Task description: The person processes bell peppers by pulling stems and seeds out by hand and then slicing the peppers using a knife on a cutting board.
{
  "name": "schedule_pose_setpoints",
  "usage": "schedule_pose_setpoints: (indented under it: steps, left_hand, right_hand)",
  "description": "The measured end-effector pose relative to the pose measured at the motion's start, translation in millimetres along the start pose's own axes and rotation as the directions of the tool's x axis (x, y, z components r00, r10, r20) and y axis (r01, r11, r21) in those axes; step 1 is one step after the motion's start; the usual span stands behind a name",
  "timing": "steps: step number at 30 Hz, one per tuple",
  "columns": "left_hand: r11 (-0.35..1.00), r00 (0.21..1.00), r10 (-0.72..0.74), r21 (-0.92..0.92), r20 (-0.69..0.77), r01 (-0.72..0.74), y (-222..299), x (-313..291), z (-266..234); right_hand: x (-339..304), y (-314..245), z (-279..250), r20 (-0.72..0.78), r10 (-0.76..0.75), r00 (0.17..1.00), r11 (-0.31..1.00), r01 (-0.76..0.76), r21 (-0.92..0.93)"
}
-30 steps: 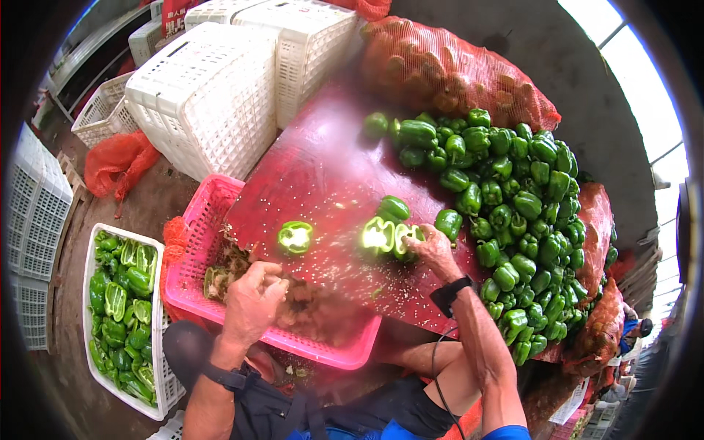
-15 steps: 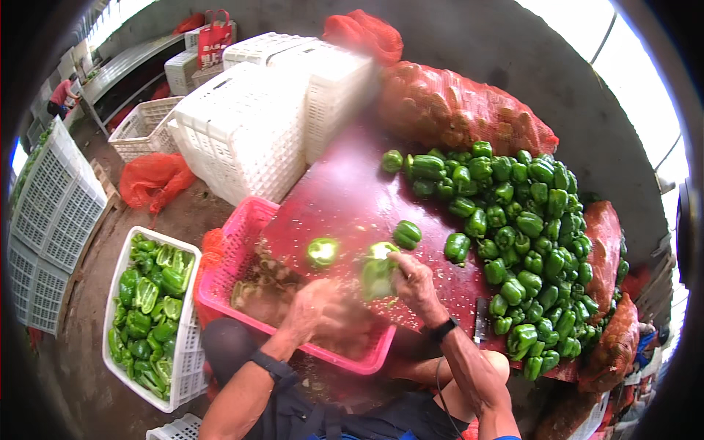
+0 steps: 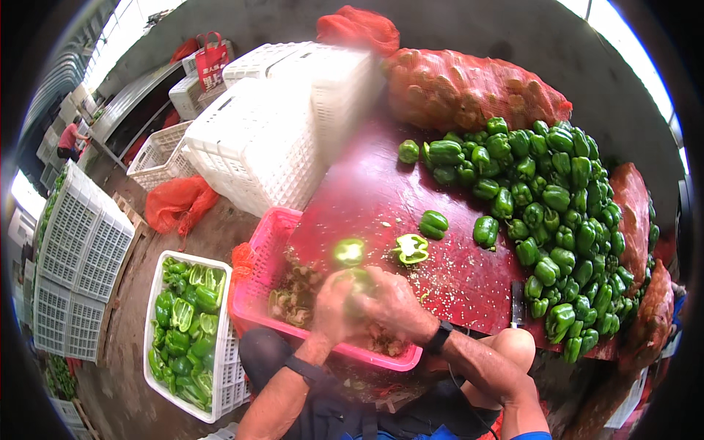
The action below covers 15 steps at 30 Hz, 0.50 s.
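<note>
My left hand point(image 3: 334, 302) and my right hand point(image 3: 400, 304) are together above the pink basket point(image 3: 257, 312). Both close around a green bell pepper piece point(image 3: 355, 281), mostly covered by blurred fingers. Beyond them on the red tabletop point(image 3: 359, 198) lie two cut peppers, one pale-centred pepper half point(image 3: 349, 251) and another with its white inside showing, a pepper half point(image 3: 411, 248). A whole pepper point(image 3: 433, 224) rests past these. Scraps of pepper cores point(image 3: 293, 304) fill part of the basket.
A large heap of whole green peppers point(image 3: 557, 213) covers the table's right side, with a knife point(image 3: 517, 304) at its near edge. A white crate point(image 3: 154, 352) of cut peppers stands on the left. Stacked white crates point(image 3: 253, 139) and a red mesh sack point(image 3: 469, 88) sit behind.
My right hand has come down and left with the pepper piece to meet my left hand, which was empty over the basket. The whole view has shifted.
</note>
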<state>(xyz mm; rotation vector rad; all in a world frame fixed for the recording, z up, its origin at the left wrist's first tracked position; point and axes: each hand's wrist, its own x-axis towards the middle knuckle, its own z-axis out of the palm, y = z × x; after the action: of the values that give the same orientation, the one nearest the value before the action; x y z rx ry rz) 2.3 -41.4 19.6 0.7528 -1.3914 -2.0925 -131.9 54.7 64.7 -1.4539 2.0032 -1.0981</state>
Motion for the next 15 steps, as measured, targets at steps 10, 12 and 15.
schedule_pose_setpoints:
  steps: [10,12,15]
  left_hand:
    - [0.902,0.995,0.097,0.421,0.026,-0.099,11.9,-4.2,10.8]
    - [0.864,0.99,0.133,0.485,0.037,-0.135,15.8,-7.2,10.9]
    - [0.781,0.965,0.229,0.567,0.131,-0.262,14.5,-7.7,8.1]
  right_hand:
    - [3.6,28.9,9.4,0.078,0.108,0.991,0.881,-0.132,0.455]
    - [3.5,16.5,3.9,0.134,0.177,0.975,0.841,-0.221,0.494]
    - [4.1,40.8,23.6,-0.001,0.022,1.0,0.923,-0.019,0.385]
